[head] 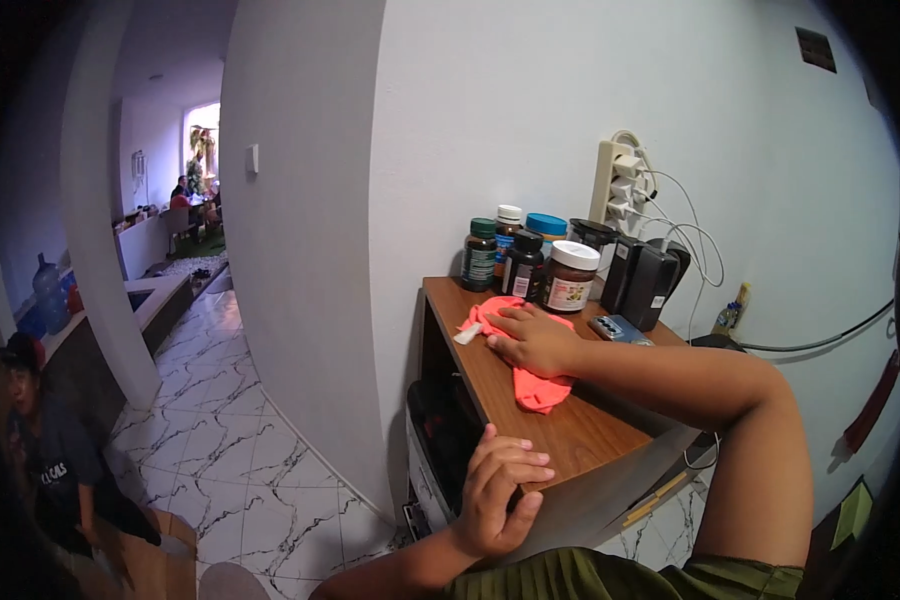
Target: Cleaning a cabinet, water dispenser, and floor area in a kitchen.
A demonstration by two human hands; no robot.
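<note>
My right hand lies palm down on a bright coral-pink cloth, pressing it onto the brown wooden top of a cabinet. A white tag sticks out at the cloth's left side. My left hand is at the near left corner of the top, fingers apart, holding nothing. Just behind the cloth stand a jar with a white lid, a black bottle and a green-capped bottle. A smartphone lies to the right of my right hand, partly behind my forearm.
Black box-shaped devices with white cables stand at the back right, below a wall-mounted power strip. A black bag sits inside the cabinet's open side. At the left, a person is near a cardboard box on the marble-patterned floor.
</note>
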